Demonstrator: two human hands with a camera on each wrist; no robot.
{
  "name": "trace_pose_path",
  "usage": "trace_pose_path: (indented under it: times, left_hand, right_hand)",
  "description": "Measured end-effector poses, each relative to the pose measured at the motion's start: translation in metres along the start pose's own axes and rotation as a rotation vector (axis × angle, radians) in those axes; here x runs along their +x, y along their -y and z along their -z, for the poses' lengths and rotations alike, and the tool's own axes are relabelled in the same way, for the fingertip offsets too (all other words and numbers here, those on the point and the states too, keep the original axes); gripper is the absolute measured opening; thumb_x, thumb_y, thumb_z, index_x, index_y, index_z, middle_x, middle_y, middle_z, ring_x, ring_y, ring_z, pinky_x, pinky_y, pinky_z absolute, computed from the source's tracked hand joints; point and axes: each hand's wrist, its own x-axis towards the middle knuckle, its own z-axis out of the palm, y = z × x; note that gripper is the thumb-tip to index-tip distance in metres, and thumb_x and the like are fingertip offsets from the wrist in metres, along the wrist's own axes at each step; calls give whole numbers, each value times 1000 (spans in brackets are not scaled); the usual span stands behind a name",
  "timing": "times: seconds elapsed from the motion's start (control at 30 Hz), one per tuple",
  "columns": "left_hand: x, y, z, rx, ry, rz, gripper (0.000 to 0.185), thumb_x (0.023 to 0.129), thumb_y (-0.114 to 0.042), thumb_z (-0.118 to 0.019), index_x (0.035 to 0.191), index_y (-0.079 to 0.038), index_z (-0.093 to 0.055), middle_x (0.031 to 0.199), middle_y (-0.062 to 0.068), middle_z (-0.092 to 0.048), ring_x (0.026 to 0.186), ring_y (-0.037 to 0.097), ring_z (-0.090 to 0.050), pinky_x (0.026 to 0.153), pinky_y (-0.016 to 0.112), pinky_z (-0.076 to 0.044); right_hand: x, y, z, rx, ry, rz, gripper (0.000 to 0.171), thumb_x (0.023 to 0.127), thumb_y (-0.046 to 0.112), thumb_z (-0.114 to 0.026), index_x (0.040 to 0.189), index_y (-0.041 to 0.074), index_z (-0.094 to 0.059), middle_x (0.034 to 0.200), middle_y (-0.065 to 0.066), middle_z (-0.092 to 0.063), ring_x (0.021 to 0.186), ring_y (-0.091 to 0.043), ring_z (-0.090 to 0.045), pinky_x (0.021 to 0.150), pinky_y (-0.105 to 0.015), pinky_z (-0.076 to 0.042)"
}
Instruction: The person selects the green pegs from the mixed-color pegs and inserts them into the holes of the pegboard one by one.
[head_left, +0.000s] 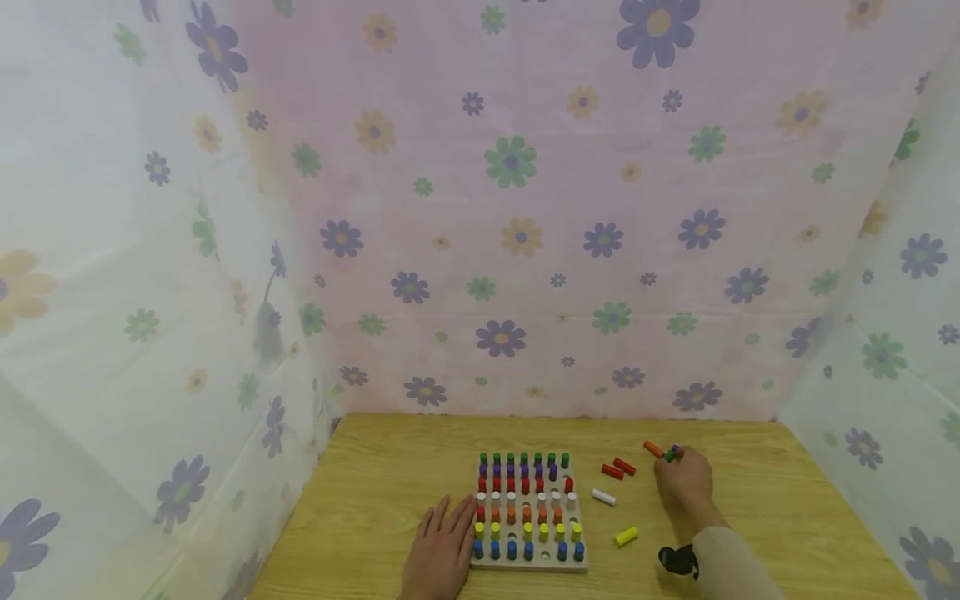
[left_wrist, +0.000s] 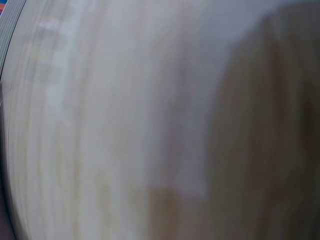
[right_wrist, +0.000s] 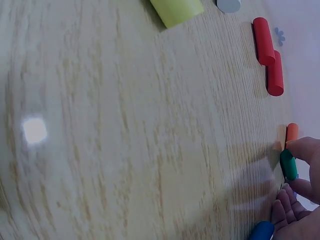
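A pegboard [head_left: 551, 563] with rows of green, purple, red, white, orange, yellow and blue pegs lies on the table; some holes are bare. My left hand [head_left: 438, 550] rests at its left edge, fingers extended and fingertips touching its side. Beyond the board to the right, my right hand [head_left: 686, 479] pinches a green peg [right_wrist: 288, 165] between thumb and finger, low at the tabletop. Right beside it lies an orange peg [head_left: 653, 448]. A purple-blue peg [head_left: 677, 448] shows just past the fingertips, partly hidden. Near the curled lower fingers is a blue peg [right_wrist: 262, 231].
Between board and right hand lie two red pegs [head_left: 618, 468], a white peg [head_left: 603, 497] and a yellow peg [head_left: 626, 536]. Flowered cloth [head_left: 525, 250] walls enclose the wooden table [head_left: 360, 475] at the back and sides. The left wrist view shows mostly blurred tabletop.
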Motion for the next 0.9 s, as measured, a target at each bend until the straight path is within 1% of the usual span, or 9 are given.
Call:
trace_pose_path:
  times: [0.17,0.37,0.43,0.6,0.7,0.8,0.9]
  left_hand:
    - [1,1,1,8,-1,1,56,112,-50,-22,157,-26,-44,158,-7,-46,149,33,-36,122,57,-28]
    - [1,1,-2,2,-6,20,56,112,-51,-24,157,-27,-45,157,-7,-48,149,33,-37,122,57,-28]
    - [0,1,-3,1,-10,23,55,112,-51,-24,157,-27,-46,156,-7,-49,148,33,-37,122,57,-28]
    - [0,1,-5,1,-21,22,56,112,-52,-23,157,-27,-46,156,-7,-49,148,33,-37,122,56,-28]
    - [0,2,-5,1,-26,22,57,111,-52,-22,157,-28,-46,156,-8,-49,148,32,-37,122,56,-29]
    - [0,2,-5,1,-30,19,57,111,-53,-21,157,-29,-45,156,-8,-49,148,32,-38,122,56,-29]
    - [1,2,-6,1,-30,15,57,111,-53,-21,157,-29,-45,156,-8,-48,148,32,-37,122,56,-29]
  right_hand:
    - [1,-1,-1,11,0,0,47,95,17,-56,123,-21,-53,120,-43,-57,104,-52,-59,84,-57,-56]
    - [0,-4,0,31,16,7,51,98,17,-55,130,-23,-49,128,-44,-53,114,-57,-55,92,-61,-53]
    - [-1,-3,1,30,23,15,50,99,15,-55,130,-23,-48,129,-45,-52,116,-58,-54,92,-62,-53]
    - [-3,-1,4,15,15,30,47,98,13,-56,126,-24,-50,126,-45,-53,112,-57,-55,89,-61,-53]
    - [-2,-1,4,7,-3,28,46,96,13,-57,123,-24,-51,122,-44,-55,110,-56,-56,91,-62,-52]
    - [-1,-3,5,-6,-22,26,44,94,12,-58,119,-24,-54,116,-43,-58,106,-55,-58,91,-62,-51]
    - [0,-5,5,-8,-33,20,40,93,11,-59,114,-23,-56,111,-41,-61,102,-53,-60,87,-61,-52]
